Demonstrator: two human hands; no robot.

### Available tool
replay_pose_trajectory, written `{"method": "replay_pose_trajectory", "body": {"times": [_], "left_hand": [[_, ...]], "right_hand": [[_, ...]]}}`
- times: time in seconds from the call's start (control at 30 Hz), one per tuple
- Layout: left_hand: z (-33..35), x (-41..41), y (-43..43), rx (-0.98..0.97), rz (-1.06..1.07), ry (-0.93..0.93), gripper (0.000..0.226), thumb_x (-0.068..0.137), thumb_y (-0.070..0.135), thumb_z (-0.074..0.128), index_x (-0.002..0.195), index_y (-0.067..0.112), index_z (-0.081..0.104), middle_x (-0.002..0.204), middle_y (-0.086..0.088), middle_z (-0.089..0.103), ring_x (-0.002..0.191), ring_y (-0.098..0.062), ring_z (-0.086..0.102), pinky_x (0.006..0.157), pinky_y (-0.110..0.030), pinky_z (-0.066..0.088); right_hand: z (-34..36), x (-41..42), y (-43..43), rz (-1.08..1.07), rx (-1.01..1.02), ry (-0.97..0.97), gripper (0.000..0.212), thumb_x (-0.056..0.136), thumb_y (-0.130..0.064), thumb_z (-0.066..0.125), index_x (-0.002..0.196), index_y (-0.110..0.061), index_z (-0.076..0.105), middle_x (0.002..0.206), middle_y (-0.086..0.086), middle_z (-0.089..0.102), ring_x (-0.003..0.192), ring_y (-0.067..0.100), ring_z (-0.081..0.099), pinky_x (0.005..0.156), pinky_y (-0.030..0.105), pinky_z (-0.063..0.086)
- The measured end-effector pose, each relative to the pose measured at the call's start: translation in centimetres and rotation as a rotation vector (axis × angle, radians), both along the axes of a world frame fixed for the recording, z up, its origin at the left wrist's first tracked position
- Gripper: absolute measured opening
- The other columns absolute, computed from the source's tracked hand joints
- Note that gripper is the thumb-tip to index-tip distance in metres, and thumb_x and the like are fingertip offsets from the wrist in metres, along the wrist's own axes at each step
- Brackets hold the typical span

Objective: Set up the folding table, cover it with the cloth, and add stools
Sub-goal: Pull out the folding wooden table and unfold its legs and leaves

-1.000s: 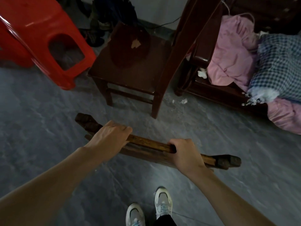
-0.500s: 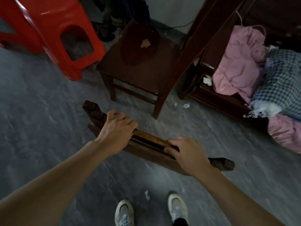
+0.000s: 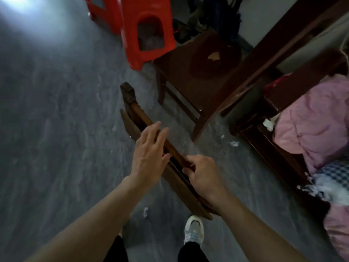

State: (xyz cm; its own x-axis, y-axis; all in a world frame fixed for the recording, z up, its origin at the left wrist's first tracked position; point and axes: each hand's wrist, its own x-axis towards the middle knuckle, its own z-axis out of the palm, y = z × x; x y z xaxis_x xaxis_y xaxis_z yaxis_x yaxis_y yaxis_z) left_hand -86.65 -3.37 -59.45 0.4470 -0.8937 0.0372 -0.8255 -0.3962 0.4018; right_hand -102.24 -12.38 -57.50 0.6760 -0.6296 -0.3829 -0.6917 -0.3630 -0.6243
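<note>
The folded wooden frame has swung round since half a second ago: it was lying across the view from left to right, and now it is pointing away from the person, its far end toward the chair and its near end by the person's right leg. The left hand has let go of its grip and is now lying with fingers nearly straight and slightly spread, resting along the upper slat at the middle of the frame, though blur is hiding how firmly they are touching. The right hand is still gripping, its fingers curled round the same slat just nearer than the left hand. The frame is hanging above the grey floor, tilted on its edge.

A dark wooden chair is standing just beyond the frame's far end, to the right. Two red plastic stools are standing farther off, left of the chair. Pink cloth and checked cloth are lying heaped on dark furniture at the right. One white shoe is showing near the frame's near end.
</note>
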Motion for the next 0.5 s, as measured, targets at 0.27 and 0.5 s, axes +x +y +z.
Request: {"method": "replay_pose_trajectory", "body": {"times": [0.27, 0.5], "left_hand": [[0.8, -11.9, 2.6, -0.16, 0.537, 0.899, 0.026, 0.096, 0.021, 0.057, 0.121, 0.021, 0.053, 0.108, 0.002, 0.068, 0.098, -0.013, 0.067, 0.085, -0.037, 0.056], [0.8, -18.8, 5.2, -0.224, 0.531, 0.831, 0.04, 0.098, 0.033, 0.049, 0.137, 0.027, 0.042, 0.121, 0.005, 0.06, 0.11, -0.007, 0.058, 0.096, -0.033, 0.049]], "right_hand": [[0.7, -4.8, 0.1, 0.141, 0.064, -0.113, 0.039, 0.087, -0.006, 0.07, 0.125, -0.015, 0.069, 0.118, 0.001, 0.07, 0.106, 0.011, 0.065, 0.098, 0.024, 0.049], [2.3, -8.6, 0.9, 0.504, 0.126, -0.075, 0.044, 0.099, -0.017, 0.054, 0.142, -0.018, 0.052, 0.129, 0.0, 0.064, 0.114, 0.008, 0.061, 0.099, 0.026, 0.048]]}}
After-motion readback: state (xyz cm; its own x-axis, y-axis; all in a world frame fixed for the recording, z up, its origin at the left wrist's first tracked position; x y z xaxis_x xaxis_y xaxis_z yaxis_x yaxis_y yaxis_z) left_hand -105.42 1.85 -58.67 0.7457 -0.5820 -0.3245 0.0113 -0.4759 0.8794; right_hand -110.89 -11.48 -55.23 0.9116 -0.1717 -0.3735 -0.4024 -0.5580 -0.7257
